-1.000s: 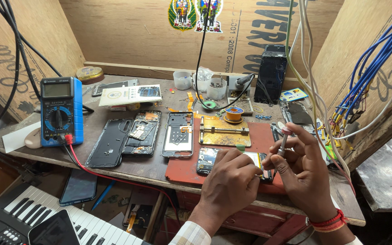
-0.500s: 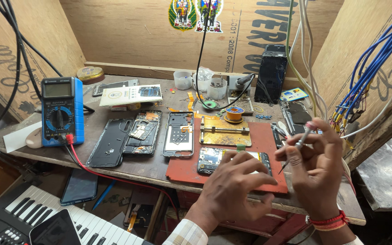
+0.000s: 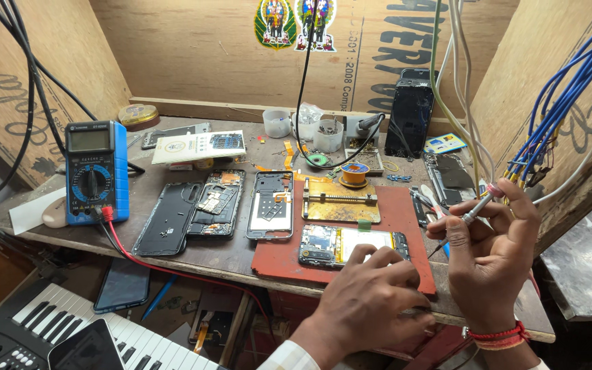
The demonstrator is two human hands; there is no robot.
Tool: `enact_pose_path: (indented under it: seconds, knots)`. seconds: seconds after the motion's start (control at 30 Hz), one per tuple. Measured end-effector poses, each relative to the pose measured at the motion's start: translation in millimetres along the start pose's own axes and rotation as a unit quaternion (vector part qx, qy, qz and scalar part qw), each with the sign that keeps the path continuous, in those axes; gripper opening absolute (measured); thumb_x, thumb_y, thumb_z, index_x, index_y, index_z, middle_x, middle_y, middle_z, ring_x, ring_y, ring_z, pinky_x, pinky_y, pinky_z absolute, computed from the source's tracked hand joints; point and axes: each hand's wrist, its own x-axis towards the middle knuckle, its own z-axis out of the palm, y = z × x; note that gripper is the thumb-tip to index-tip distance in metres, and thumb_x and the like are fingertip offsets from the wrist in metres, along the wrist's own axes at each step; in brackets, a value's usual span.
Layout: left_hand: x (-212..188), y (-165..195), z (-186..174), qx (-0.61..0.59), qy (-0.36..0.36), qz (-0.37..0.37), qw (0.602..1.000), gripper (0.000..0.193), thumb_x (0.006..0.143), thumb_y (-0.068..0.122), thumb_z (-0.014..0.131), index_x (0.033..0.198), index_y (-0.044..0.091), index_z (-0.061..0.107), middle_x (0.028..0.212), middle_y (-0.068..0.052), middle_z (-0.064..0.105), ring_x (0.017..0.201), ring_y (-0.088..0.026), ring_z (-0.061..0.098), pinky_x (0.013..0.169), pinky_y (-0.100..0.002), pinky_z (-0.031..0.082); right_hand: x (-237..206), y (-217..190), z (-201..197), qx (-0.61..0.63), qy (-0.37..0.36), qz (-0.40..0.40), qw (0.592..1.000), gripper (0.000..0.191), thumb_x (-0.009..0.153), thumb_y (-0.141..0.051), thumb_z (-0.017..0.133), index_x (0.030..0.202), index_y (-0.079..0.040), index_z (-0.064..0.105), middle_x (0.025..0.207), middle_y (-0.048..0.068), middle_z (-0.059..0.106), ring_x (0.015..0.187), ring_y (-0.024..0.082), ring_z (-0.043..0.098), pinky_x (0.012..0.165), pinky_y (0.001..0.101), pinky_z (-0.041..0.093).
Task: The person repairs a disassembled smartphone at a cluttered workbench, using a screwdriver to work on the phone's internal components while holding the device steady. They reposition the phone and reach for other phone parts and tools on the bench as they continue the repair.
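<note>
While your left hand [image 3: 371,294] rests fingers-down on the opened phone [image 3: 351,245], its back is off, baring circuitry and a pale battery. At three o'clock, your right hand [image 3: 491,257] pinches a thin screwdriver [image 3: 471,216].

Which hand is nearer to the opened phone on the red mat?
Left. The left hand rests fingers on the opened phone; the right hand is raised beside it, holding a screwdriver.

A blue multimeter [image 3: 94,171] stands at the left end of the wooden bench [image 3: 227,257]. Just right of the multimeter lie a black back cover [image 3: 167,219] and two opened phones [image 3: 216,203] [image 3: 271,204]. Farther right of it sits a brass clamp plate [image 3: 340,200], with small plastic cups [image 3: 303,125] beyond. Below the multimeter, under the bench edge, shows a keyboard [image 3: 70,336].
</note>
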Motion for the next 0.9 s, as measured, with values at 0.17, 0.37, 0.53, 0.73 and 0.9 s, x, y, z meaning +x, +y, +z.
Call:
enact_pose_path:
  seconds: [0.17, 0.37, 0.53, 0.73, 0.9]
  knots:
    - [-2.1, 19.6, -15.2, -0.006, 0.027, -0.014, 1.0, 0.014, 0.086, 0.031, 0.076, 0.081, 0.017, 0.076, 0.094, 0.005, 0.064, 0.109, -0.017, 0.061, 0.107, -0.037, 0.041, 2.7, -22.1, 4.4, 0.004, 0.001, 0.006, 1.0, 0.059, 0.103, 0.009, 0.055, 0.153, -0.005, 0.028, 0.113, 0.015, 0.059, 0.09, 0.022, 0.071, 0.082, 0.0336, 0.064]
    - [-2.2, 26.4, -35.8, -0.057, 0.054, -0.04, 0.996, 0.008, 0.091, 0.024, 0.078, 0.088, 0.016, 0.077, 0.093, 0.002, 0.066, 0.103, -0.019, 0.06, 0.102, -0.036, 0.044, 4.9, -43.9, 8.9, 0.002, 0.008, 0.004, 1.0, 0.059, 0.103, 0.009, 0.055, 0.153, -0.006, 0.026, 0.114, 0.015, 0.059, 0.091, 0.022, 0.072, 0.084, 0.034, 0.064]
    - [12.1, 18.9, -66.6, -0.062, 0.116, -0.106, 0.986, 0.005, 0.086, 0.018, 0.079, 0.09, 0.015, 0.078, 0.094, -0.001, 0.069, 0.103, -0.022, 0.062, 0.097, -0.038, 0.047, 6.2, -66.6, 14.7, 0.022, -0.003, 0.016, 1.0, 0.059, 0.103, 0.009, 0.056, 0.152, -0.006, 0.027, 0.115, 0.015, 0.058, 0.094, 0.022, 0.072, 0.085, 0.0345, 0.065]
    - [29.2, 19.0, -93.7, -0.08, 0.057, -0.182, 0.978, 0.012, 0.08, 0.022, 0.082, 0.09, 0.015, 0.081, 0.09, -0.001, 0.07, 0.1, -0.023, 0.061, 0.094, -0.04, 0.046, 10.7, -90.2, 16.5, 0.026, -0.014, 0.03, 0.999, 0.06, 0.099, 0.011, 0.057, 0.15, -0.007, 0.03, 0.115, 0.015, 0.059, 0.093, 0.022, 0.073, 0.082, 0.0339, 0.065]
    - [27.0, 33.4, -118.2, -0.075, -0.011, -0.185, 0.98, 0.012, 0.08, 0.022, 0.08, 0.091, 0.021, 0.083, 0.093, 0.003, 0.069, 0.1, -0.019, 0.061, 0.095, -0.038, 0.044, 14.0, -113.5, 20.0, 0.022, -0.013, 0.031, 0.999, 0.06, 0.099, 0.012, 0.057, 0.149, -0.006, 0.03, 0.114, 0.015, 0.058, 0.092, 0.022, 0.073, 0.082, 0.0331, 0.065]
